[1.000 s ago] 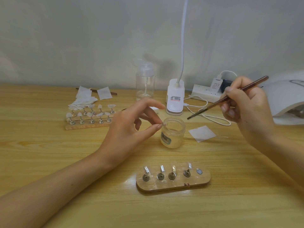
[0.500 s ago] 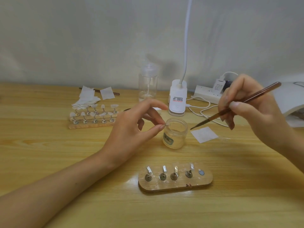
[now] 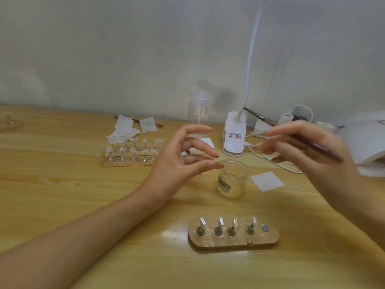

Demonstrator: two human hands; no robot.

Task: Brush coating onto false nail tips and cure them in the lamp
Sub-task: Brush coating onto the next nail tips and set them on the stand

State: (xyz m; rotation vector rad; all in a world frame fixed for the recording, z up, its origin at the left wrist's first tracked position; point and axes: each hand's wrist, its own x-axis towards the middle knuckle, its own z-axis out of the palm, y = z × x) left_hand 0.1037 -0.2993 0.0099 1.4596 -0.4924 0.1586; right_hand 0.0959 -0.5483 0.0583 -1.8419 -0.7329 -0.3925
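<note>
My left hand (image 3: pixel 177 161) pinches a tiny tip (image 3: pixel 220 161) by the jar (image 3: pixel 232 182). My right hand (image 3: pixel 312 151) grips the brush (image 3: pixel 325 153), all blurry.

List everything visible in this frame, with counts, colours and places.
light wooden table: one, under everything
small clear glass jar: one, open, centre
oval wooden stand: one, near, four clear tips
long wooden stand: one, far left, white tips
white square wipes: pile far left; one right of jar
clear pump bottle: one, back
white clip lamp: one, behind jar
white curing lamp: one, right edge
thin brown brush: one, right hand
left hand: pinches tiny clear nail tip by jar rim
right hand: blurred, holds brush
</note>
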